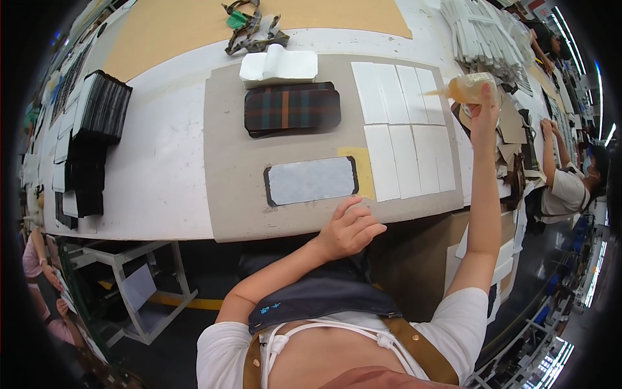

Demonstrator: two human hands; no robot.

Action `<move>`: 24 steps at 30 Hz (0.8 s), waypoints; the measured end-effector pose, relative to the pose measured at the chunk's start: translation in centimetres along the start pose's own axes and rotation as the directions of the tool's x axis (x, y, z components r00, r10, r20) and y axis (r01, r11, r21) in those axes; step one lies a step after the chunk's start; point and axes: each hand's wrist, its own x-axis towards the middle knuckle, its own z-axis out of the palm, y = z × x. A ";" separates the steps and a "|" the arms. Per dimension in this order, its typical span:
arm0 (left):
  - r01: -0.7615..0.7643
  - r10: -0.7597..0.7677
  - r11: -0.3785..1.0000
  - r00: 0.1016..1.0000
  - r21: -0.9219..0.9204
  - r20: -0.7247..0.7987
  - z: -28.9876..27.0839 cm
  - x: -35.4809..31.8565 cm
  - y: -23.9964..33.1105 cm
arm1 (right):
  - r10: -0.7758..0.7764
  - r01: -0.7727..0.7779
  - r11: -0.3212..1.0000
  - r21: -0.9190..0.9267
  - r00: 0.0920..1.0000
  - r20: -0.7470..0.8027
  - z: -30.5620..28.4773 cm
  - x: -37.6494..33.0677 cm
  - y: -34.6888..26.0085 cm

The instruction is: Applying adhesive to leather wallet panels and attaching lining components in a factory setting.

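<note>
My right hand (483, 117) is closed round a squeeze bottle (472, 88) with a pale yellow nozzle, tilted on its side above the right of the table. Its tip points left, toward two rows of white rectangular pieces (402, 161) laid side by side on a grey board (233, 214). Near the board's front edge my left hand (351, 228) hovers with fingers apart and slightly curled, holding nothing. Just beyond it lies a pale grey panel (312, 181) with dark corners, partly over a yellow sheet (363, 170). Farther back sits a stack of dark plaid panels (291, 109).
White folded paper or cloth (278, 65) lies behind the plaid stack. Black-edged stacks (97, 110) stand at the left. Scraps (256, 29) lie on tan sheeting at the back. Bundled white strips (486, 35) fill the far right. Another person (570, 185) works at the right.
</note>
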 end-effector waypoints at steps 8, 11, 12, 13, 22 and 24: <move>0.000 0.000 1.000 1.000 0.015 -0.010 0.1 -0.1 0.0 | -0.146 0.136 0.989 -0.065 0.974 -0.173 2.2 4.9 2.0; -0.003 0.003 1.000 1.000 0.027 -0.010 0.2 -0.3 0.0 | -0.129 0.100 0.981 -0.167 0.976 -0.174 3.2 5.5 2.1; -0.006 0.006 1.000 1.000 0.028 -0.010 0.2 -0.3 0.0 | -0.118 0.085 0.980 -0.182 0.977 -0.176 3.1 5.8 2.2; -0.006 0.006 1.000 1.000 0.027 -0.010 0.2 -0.3 -0.1 | -0.106 0.070 0.978 -0.198 0.978 -0.178 3.1 5.9 2.3; -0.013 0.013 1.000 1.000 0.013 -0.005 0.2 -0.1 0.0 | -0.141 0.103 0.961 -0.256 0.981 -0.135 0.7 6.5 3.0; -0.010 0.010 1.000 1.000 0.012 -0.006 0.2 -0.1 0.0 | -0.132 0.100 0.961 -0.259 0.985 -0.108 0.4 5.9 2.8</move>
